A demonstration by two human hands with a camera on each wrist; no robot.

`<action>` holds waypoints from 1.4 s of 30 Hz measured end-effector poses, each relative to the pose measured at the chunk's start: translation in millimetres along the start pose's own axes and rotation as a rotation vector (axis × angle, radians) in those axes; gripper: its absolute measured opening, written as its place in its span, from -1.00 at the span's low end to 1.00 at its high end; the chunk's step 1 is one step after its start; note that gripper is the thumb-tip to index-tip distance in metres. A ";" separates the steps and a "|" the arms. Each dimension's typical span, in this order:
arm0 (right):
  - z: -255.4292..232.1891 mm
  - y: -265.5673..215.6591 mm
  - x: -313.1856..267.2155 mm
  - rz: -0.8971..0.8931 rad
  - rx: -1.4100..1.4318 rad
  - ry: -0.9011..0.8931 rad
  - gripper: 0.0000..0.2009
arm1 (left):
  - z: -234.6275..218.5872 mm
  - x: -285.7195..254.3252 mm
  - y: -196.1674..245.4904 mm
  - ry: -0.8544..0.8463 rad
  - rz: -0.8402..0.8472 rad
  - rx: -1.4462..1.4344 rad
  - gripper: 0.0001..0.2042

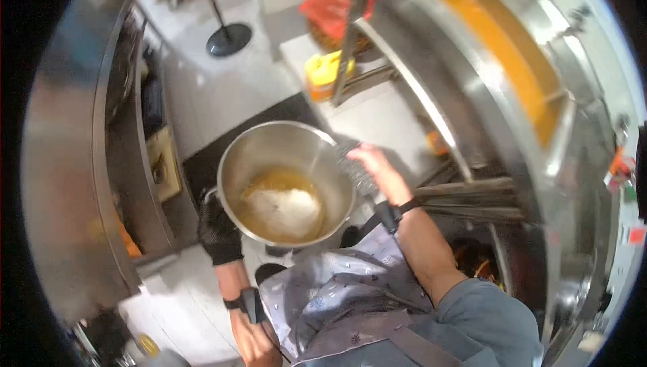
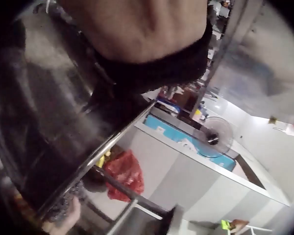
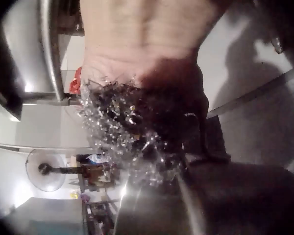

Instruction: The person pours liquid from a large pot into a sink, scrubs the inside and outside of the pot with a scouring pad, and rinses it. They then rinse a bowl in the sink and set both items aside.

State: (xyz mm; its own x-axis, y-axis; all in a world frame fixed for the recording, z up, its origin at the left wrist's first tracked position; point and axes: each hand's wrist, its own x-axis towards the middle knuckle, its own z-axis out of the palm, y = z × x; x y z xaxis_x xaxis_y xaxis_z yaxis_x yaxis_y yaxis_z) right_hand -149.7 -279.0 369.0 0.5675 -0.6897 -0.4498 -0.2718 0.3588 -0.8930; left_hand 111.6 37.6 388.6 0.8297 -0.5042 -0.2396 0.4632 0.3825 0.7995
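Note:
A large steel pot (image 1: 232,155) is held in front of the apron in the head view. It contains yellowish liquid (image 1: 280,181) with a patch of white foam or powder on it. My left hand (image 1: 219,232), in a black glove, grips the pot's left side by the handle (image 1: 209,194). At the opposite rim my bare right hand (image 1: 381,171) holds a steel wool scourer (image 1: 356,168) against the pot. Up close in the right wrist view, the scourer (image 3: 120,127) is a tangle of shiny curls over the pot's edge. Most of my left fingers are hidden.
A steel counter with shelves (image 1: 151,165) runs along the left. On the right stands a metal rack (image 1: 431,107) below a trough of orange liquid (image 1: 502,37). A yellow jug (image 1: 325,74), a red bag (image 1: 330,6) and a round black stand base (image 1: 229,39) lie ahead.

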 end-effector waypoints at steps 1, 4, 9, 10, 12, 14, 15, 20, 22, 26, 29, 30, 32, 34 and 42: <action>5.0 -14.8 -20.1 0.032 0.004 0.059 -0.66 | 21.3 -13.5 26.7 -0.061 0.204 0.333 -0.70; 14.6 -75.4 -76.3 0.065 0.110 -0.029 -0.68 | 47.4 -6.1 130.0 -0.138 -0.147 -0.214 -0.69; 10.3 -184.4 -139.8 -0.070 0.198 -0.064 -0.71 | 124.6 -82.1 268.8 -0.227 -0.051 0.001 -0.67; 5.7 -197.6 -139.3 -0.130 0.169 -0.062 -0.72 | 132.0 -126.4 293.9 -0.173 0.014 0.109 -0.67; 6.9 -244.7 -158.7 -0.195 0.120 -0.046 -0.73 | 135.3 -198.2 340.7 -0.109 0.086 0.267 -0.66; -5.6 -302.5 -190.4 -0.253 0.150 -0.005 -0.73 | 173.6 -202.9 375.5 -0.163 0.133 0.309 -0.65; -14.9 -328.7 -203.3 -0.240 0.277 -0.109 -0.71 | 204.0 -184.3 390.0 -0.222 0.153 0.300 -0.64; -60.9 -393.6 -222.3 -0.244 0.379 0.041 -0.74 | 389.9 -26.8 470.6 -0.785 -0.262 0.004 -0.62; -82.5 -409.5 -236.1 -0.252 0.522 -0.007 -0.74 | 387.6 -60.5 440.5 -0.614 0.064 0.095 -0.69; -161.1 -394.4 -183.7 -0.245 0.751 -0.160 -0.62 | 320.2 -192.2 378.3 -0.010 0.480 0.851 -0.79; -217.5 -382.6 -156.8 -0.196 0.446 0.047 -0.61 | 329.9 -187.2 365.5 -0.009 0.420 0.667 -0.84; -232.9 -371.3 -137.7 -0.175 0.257 0.197 -0.60 | 337.7 -179.8 361.2 -0.030 0.408 0.633 -0.85; -244.1 -374.9 -145.3 -0.060 -0.235 0.340 -0.45 | 365.0 -160.8 357.9 -0.114 0.380 0.566 -0.87; -233.8 -381.1 -164.7 -0.578 -0.750 0.627 -0.26 | 396.3 -135.7 355.5 -0.217 0.342 0.490 -0.89; -164.7 -371.4 -179.8 -0.839 -0.719 0.419 -0.28 | 560.2 -26.9 332.4 -0.687 0.062 0.213 -0.85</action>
State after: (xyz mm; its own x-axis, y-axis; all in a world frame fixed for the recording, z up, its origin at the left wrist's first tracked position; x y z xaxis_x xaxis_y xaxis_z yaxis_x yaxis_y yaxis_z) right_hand -278.8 -391.8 778.9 0.5142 -0.7413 0.4313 -0.3862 -0.6491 -0.6554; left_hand 68.8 -255.5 969.4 0.4367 -0.8863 0.1542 0.2929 0.3022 0.9071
